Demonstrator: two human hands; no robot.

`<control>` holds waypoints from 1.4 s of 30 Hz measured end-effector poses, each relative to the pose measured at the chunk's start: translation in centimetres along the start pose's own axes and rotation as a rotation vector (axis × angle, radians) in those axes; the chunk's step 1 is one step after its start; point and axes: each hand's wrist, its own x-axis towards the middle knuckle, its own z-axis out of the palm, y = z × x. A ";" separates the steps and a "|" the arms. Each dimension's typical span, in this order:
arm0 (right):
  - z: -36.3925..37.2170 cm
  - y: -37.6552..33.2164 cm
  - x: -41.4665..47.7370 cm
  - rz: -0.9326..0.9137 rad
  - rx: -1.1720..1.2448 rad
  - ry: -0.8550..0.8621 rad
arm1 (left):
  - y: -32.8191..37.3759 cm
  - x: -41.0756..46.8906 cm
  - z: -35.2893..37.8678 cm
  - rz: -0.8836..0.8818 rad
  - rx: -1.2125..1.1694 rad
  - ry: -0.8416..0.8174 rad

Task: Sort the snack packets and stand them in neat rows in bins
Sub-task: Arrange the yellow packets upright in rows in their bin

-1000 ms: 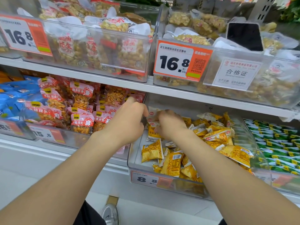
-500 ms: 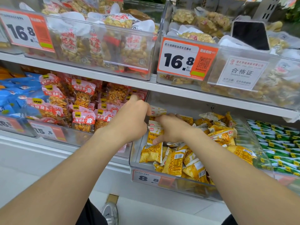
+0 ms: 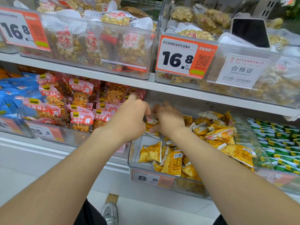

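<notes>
A clear plastic bin on the lower shelf holds several small yellow snack packets, most lying loose in a heap. Both my hands reach into its back left corner. My left hand curls its fingers at the bin's left wall, beside a small stack of upright yellow packets. My right hand grips that stack from the right, thumb below it; its fingers are blurred. One yellow packet stands alone near the front left.
A bin of red peanut packets sits to the left, blue packets beyond it. Green packets fill the bin at right. The shelf above carries bins of bagged peanuts with price tags. My shoe shows on the floor.
Both hands stay at the back left corner and have closed together around the stacked packets. The camera view has shifted slightly.
</notes>
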 end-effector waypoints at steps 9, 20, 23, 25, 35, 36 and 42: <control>-3.0 1.4 -2.0 0.033 0.254 -0.116 | 2.0 -1.4 -0.7 0.122 0.177 0.082; -3.3 3.9 -6.1 -0.116 0.093 -0.310 | 6.7 -2.4 2.8 -0.036 0.340 -0.571; -3.3 5.0 -6.4 -0.041 0.075 -0.277 | 7.0 -2.1 3.4 -0.026 0.379 -0.573; -3.5 5.5 -6.5 -0.032 0.084 -0.236 | 6.8 -1.9 3.6 -0.025 0.370 -0.534; -7.0 7.1 -10.2 0.153 0.499 0.147 | 6.5 -1.1 1.9 -0.264 -0.352 -0.334; -7.2 7.3 -10.4 0.187 0.535 0.171 | 6.7 -1.1 1.8 -0.335 -0.497 -0.296; -7.6 7.4 -11.4 0.298 1.099 0.090 | 8.0 -1.4 0.7 -0.502 -1.091 -0.248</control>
